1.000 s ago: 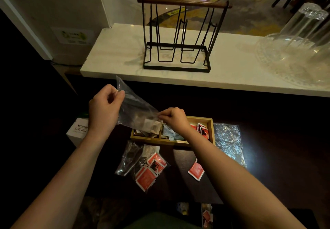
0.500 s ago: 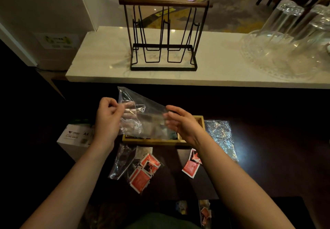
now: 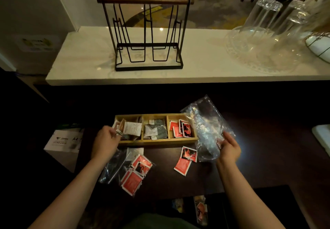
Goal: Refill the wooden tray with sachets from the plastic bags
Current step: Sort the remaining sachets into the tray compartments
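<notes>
A wooden tray (image 3: pixel 157 141) with three compartments lies on the dark table. White and brown sachets (image 3: pixel 131 128) fill its left compartment, grey ones (image 3: pixel 157 129) the middle, red ones (image 3: pixel 181 128) the right. My left hand (image 3: pixel 105 142) rests at the tray's left end, fingertips touching the sachets there. My right hand (image 3: pixel 229 149) holds a crumpled clear plastic bag (image 3: pixel 205 123) up to the right of the tray. In front of the tray lies another plastic bag (image 3: pixel 132 172) with red sachets, and two loose red sachets (image 3: pixel 185 160).
A white marble ledge (image 3: pixel 89 64) runs behind the table with a black wire rack (image 3: pixel 148 32) and upturned glasses on a glass tray (image 3: pixel 264 37). A white A4 paper box (image 3: pixel 62 143) stands left of the table. A white object (image 3: pixel 321 135) sits at the far right.
My right hand has carried the clear bag from above the tray to its right side. My left hand let go of the bag and dropped to the sachets in the left compartment.
</notes>
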Available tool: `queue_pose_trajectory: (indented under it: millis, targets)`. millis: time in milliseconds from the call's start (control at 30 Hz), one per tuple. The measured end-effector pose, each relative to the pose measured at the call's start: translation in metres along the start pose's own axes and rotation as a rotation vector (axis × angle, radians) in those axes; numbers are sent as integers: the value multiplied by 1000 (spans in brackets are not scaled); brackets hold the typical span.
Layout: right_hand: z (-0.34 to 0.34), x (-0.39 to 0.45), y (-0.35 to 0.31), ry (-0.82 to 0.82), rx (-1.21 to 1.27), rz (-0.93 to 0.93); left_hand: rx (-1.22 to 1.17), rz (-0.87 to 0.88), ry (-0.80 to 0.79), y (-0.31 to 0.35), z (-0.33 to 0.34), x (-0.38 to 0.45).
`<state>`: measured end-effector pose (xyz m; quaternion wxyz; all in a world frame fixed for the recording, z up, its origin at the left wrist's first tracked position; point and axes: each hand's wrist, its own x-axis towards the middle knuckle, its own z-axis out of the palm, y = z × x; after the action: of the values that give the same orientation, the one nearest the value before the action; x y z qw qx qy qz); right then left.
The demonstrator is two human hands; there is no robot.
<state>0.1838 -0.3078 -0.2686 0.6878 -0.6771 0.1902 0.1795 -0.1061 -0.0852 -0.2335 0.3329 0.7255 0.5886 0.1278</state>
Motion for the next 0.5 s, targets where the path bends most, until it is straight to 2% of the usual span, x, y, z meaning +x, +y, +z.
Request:
queue_pose_trajectory:
  millis: [100,233,367,500]
  targets:
    - [-11,1,21,10,-158,48,162,-136,-118,-23,13,-3]
    - [-15,-4,38,-30,-678,-76,184,-256,-285,-34,23,-13]
    - [-18,-6,38,-102,-972,-190,70,-388,-193,-43,26,-14]
    - [-24,-12,30,-136,-1086,-157,-135,-530,-150,-52,20,-16]
